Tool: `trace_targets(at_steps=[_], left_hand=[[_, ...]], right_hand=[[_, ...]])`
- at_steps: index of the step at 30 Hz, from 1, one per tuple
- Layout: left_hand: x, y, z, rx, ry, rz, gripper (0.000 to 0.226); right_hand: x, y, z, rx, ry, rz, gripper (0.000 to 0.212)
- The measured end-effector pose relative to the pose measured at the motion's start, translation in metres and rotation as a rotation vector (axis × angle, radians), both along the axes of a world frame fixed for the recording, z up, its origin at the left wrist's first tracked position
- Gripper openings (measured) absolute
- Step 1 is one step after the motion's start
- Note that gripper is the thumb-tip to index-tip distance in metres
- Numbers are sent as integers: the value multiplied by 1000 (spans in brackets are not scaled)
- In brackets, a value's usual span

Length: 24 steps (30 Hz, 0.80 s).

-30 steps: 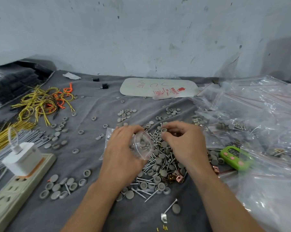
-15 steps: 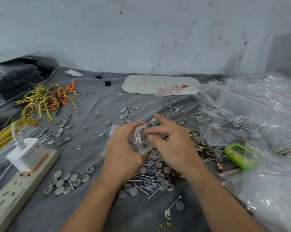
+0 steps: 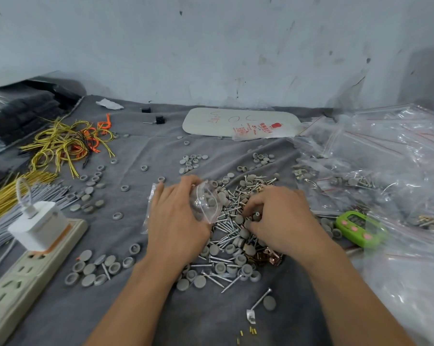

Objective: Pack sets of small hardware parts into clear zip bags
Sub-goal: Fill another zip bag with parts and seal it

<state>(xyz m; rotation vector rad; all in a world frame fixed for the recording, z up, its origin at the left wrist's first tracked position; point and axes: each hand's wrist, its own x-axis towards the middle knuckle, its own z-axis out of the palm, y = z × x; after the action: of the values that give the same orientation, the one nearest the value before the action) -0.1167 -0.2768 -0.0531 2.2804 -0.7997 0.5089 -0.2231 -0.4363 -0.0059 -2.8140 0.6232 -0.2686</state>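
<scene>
My left hand [image 3: 176,216] grips a small clear zip bag [image 3: 206,203] with its mouth held open toward the right; a few grey caps show inside it. Just right of the bag lies a heap of silver screws, grey round caps and copper clips [image 3: 232,236] on the grey cloth. My right hand [image 3: 280,218] is down on this heap, its fingertips curled and pinching at small parts around a grey cap [image 3: 255,216]. What exactly sits between those fingertips is hidden.
A white power strip with a charger [image 3: 33,248] lies at the left edge. Yellow and orange wire ties [image 3: 68,143] sit at the back left. Clear zip bags [image 3: 385,171] pile up on the right beside a green timer [image 3: 358,227]. Loose grey caps [image 3: 98,269] dot the cloth.
My right hand has left the bag's mouth and dropped to the right onto the heap of parts. My left hand keeps holding the bag in the same place.
</scene>
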Motion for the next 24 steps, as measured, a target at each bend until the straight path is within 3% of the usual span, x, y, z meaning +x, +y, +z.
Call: trace_targets(at_steps=[3, 6, 10, 12, 17, 21, 24], left_hand=[[-2, -1, 1, -22, 14, -54, 59], [-5, -2, 3, -22, 7, -67, 63], [-6, -3, 3, -3, -7, -97, 68], [-6, -3, 3, -1, -17, -119, 69], [-6, -5, 2, -26, -43, -218, 65], [-8, -7, 0, -86, -35, -277, 68], [-8, -5, 0, -133, -34, -223, 65]], right_hand=[[2, 2, 0, -60, 13, 17, 8], [3, 0, -1, -34, 1, 22, 25], [1, -1, -4, 296, -373, 14, 22], [2, 5, -2, 428, -453, 56, 17], [9, 27, -11, 439, -470, 154, 13], [15, 37, -20, 415, -406, 199, 32], [14, 32, -19, 532, -492, 179, 18]])
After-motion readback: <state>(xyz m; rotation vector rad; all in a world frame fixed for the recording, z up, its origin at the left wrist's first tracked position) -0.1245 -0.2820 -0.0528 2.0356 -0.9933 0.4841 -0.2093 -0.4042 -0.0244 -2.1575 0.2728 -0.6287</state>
